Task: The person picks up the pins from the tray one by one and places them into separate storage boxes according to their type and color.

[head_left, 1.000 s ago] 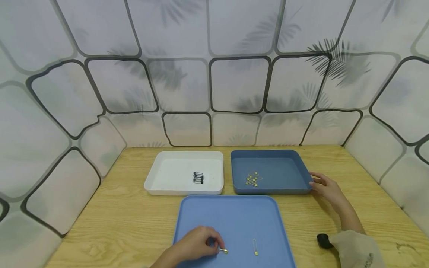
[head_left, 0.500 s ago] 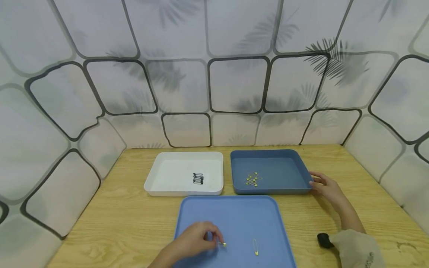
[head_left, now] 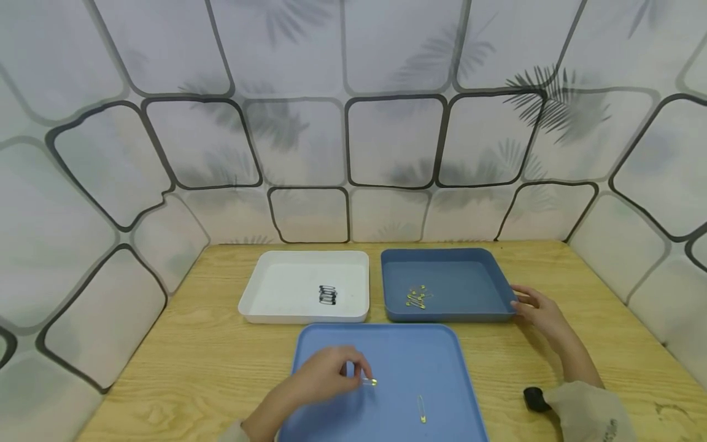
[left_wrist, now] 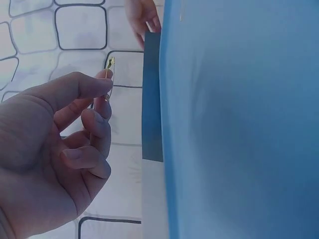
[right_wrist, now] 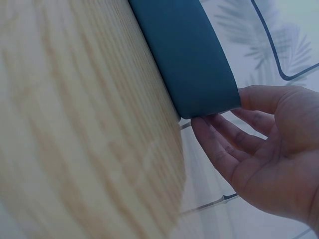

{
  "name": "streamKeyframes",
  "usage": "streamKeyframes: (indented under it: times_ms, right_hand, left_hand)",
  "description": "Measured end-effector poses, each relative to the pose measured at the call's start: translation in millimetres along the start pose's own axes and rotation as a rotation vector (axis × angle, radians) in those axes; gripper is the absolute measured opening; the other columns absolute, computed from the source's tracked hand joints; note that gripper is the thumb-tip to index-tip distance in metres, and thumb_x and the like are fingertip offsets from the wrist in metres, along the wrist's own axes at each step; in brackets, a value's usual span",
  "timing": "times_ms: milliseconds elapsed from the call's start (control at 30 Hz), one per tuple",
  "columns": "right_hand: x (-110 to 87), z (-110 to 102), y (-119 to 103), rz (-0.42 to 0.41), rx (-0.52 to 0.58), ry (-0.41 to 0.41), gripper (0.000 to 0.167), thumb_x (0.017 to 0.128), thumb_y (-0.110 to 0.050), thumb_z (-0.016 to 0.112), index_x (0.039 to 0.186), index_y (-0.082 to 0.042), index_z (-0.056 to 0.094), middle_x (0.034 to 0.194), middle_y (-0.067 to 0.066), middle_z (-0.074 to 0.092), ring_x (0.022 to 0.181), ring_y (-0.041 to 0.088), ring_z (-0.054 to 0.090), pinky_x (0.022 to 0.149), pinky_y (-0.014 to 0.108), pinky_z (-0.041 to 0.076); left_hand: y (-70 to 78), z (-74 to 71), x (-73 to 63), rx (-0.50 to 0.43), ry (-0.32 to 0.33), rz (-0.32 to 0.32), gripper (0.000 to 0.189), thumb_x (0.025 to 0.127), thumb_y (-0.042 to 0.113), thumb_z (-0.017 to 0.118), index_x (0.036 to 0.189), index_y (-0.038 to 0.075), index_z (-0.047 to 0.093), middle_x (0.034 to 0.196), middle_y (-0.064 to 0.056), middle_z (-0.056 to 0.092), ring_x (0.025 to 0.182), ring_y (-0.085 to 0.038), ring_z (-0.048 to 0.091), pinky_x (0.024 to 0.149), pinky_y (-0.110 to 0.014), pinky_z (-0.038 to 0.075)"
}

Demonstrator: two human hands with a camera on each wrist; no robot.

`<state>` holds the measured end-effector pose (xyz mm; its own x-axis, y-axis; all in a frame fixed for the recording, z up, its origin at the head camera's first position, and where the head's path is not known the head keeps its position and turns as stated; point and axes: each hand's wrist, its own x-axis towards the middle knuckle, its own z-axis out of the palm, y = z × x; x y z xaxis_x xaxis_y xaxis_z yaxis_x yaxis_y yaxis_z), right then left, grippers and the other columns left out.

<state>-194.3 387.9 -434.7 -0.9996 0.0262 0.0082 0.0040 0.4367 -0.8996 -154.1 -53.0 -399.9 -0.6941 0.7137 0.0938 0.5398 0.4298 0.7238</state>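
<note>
Over the light blue tray point(head_left: 386, 350), my left hand point(head_left: 330, 372) pinches a gold safety pin point(head_left: 370, 382) between thumb and fingertips. In the left wrist view the same safety pin point(left_wrist: 110, 79) points up, its clasp end uppermost, and the other fingers curl loosely. Another gold safety pin point(head_left: 422, 409) lies on the light blue tray, right of that hand. My right hand point(head_left: 544, 314) rests its fingertips against the right side of the dark blue tray point(head_left: 469, 316). Its fingers point(right_wrist: 214, 149) look fairly straight against the wall in the right wrist view.
Several gold safety pins point(head_left: 417, 298) lie in a loose pile in the dark blue tray. Left of it, a white tray point(head_left: 265, 294) holds several black safety pins point(head_left: 328, 295). A wooden table point(head_left: 193, 356) bears all three trays; a patterned curtain point(head_left: 309, 141) surrounds it.
My left hand has lifted the pinched safety pin off the light blue tray and moved slightly forward with it. The right hand stays at the dark blue tray's side.
</note>
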Motion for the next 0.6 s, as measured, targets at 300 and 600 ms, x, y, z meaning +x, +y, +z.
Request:
streamKeyframes:
  times_ms: [300, 600]
  right_hand:
    - [-0.5, -0.4, 0.3, -0.004, 0.007, -0.004, 0.055, 0.097, -0.017, 0.048, 0.138, 0.012, 0.024, 0.129, 0.040, 0.031, 0.090, 0.004, 0.055, 0.076, 0.027, 0.049]
    - [0.3, -0.3, 0.5, -0.006, 0.004, -0.008, 0.057, 0.097, -0.018, 0.048, 0.139, 0.011, 0.023, 0.130, 0.039, 0.032, 0.090, 0.003, 0.055, 0.077, 0.027, 0.049]
  left_hand:
    - [4.6, -9.5, 21.5, 0.021, -0.011, 0.021, 0.020, 0.080, 0.000, 0.061, 0.085, 0.017, 0.069, 0.074, 0.016, 0.054, 0.053, -0.001, 0.043, 0.051, -0.018, 0.040]
    - [8.0, -17.2, 46.7, -0.021, -0.019, 0.044, 0.017, 0.083, -0.002, 0.062, 0.087, 0.013, 0.069, 0.075, 0.013, 0.055, 0.053, -0.003, 0.044, 0.052, -0.019, 0.041]
